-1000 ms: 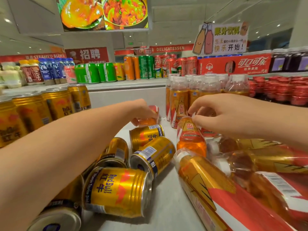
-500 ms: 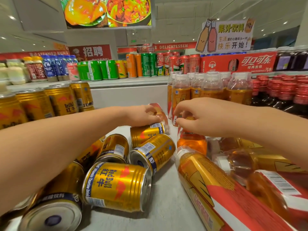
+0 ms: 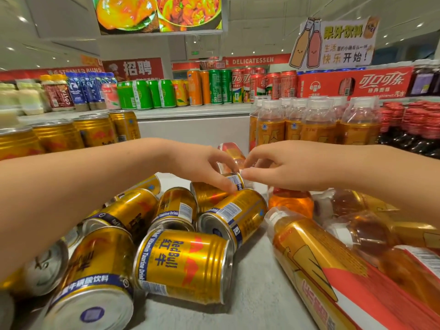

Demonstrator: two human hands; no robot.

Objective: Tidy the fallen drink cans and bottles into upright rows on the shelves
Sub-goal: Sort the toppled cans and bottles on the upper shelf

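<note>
Several gold Red Bull cans (image 3: 183,265) lie on their sides across the grey shelf (image 3: 257,294). Fallen orange drink bottles (image 3: 316,263) lie at the right. My left hand (image 3: 204,167) reaches over the pile, its fingertips touching the far gold can (image 3: 209,195). Just behind it a small orange bottle (image 3: 234,153) lies tilted. My right hand (image 3: 285,167) hovers beside it, fingers stretched left toward that bottle and holding nothing. Below my right hand sits another orange bottle (image 3: 291,203).
Upright gold cans (image 3: 95,132) stand in a row at the left, upright orange bottles (image 3: 316,125) at the back right, and red-capped dark bottles (image 3: 419,129) at the far right. A higher shelf behind holds green, orange and red cans (image 3: 214,88).
My left hand has drawn back off the small bottle onto the far can. My right hand has left the orange bottle below it and moved left with its fingers stretched out.
</note>
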